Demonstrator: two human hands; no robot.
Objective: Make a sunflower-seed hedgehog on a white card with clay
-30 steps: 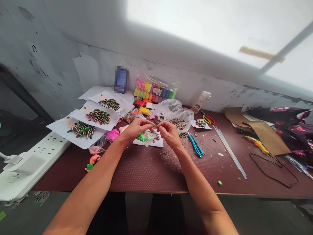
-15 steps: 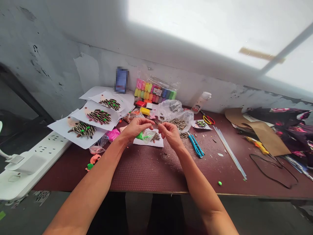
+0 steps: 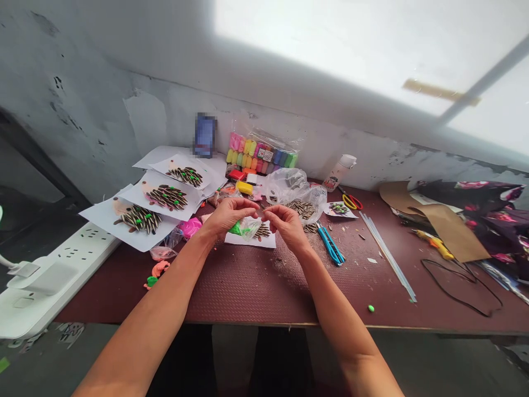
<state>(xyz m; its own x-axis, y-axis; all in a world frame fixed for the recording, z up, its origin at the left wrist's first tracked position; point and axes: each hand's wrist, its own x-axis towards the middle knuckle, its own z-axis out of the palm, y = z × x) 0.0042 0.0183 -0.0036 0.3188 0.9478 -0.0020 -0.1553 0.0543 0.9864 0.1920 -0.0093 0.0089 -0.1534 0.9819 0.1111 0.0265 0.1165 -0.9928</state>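
My left hand (image 3: pixel 231 216) is closed in a pinch, with a clear bag of green clay (image 3: pixel 244 227) hanging at its fingers. Close to its fingertips, my right hand (image 3: pixel 285 221) pinches something too small to make out. Under the hands lies a white card (image 3: pixel 269 241) with seed husks stuck on it, partly hidden by the bag. Behind my right hand is a pile of striped seed husks (image 3: pixel 303 209) in and around a crumpled clear plastic bag (image 3: pixel 285 182).
Hedgehog cards (image 3: pixel 140 218) overlap at left beside a white power strip (image 3: pixel 78 256). Coloured clay packs (image 3: pixel 248 154), a phone (image 3: pixel 205 135) and a bottle (image 3: pixel 341 172) line the wall. Right are scissors (image 3: pixel 351 202), a blue cutter (image 3: pixel 330 245), glue sticks (image 3: pixel 388 256) and a glue gun (image 3: pixel 440 246).
My right fingertips have moved slightly left, closer to my left fingertips. The small dark piece visible between them earlier is now mostly hidden.
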